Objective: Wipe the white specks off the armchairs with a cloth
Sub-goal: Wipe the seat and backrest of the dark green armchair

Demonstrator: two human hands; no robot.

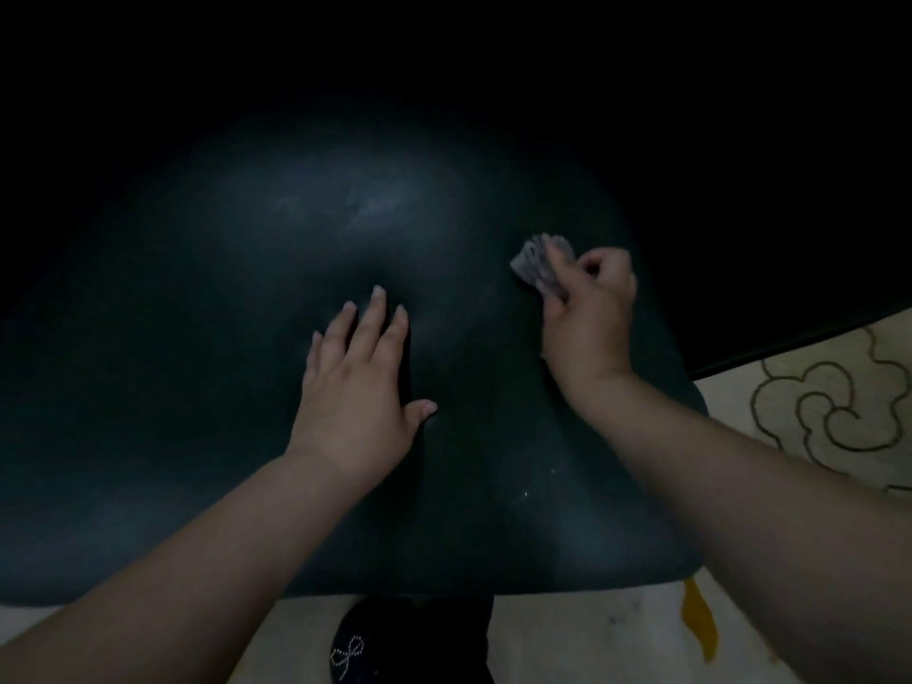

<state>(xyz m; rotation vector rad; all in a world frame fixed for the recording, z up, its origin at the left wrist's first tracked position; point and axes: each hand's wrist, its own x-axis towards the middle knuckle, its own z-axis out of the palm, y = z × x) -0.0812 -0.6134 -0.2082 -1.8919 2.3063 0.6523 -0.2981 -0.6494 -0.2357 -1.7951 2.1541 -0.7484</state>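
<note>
The big dark armchair seat (pixel 296 387) fills the middle of the frame. The left hand (pixel 360 382) lies flat on it, fingers straight. At middle right, the right hand (pixel 587 313) squeezes a small crumpled cloth (pixel 540 264) against the seat. Tiny white specks (pixel 526 494) sit lower down.

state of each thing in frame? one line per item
left hand: flat on the seat, fingers straight
right hand: grips the cloth
cloth: bunched, against the seat
armchair seat: dark, a few white specks near its front edge
</note>
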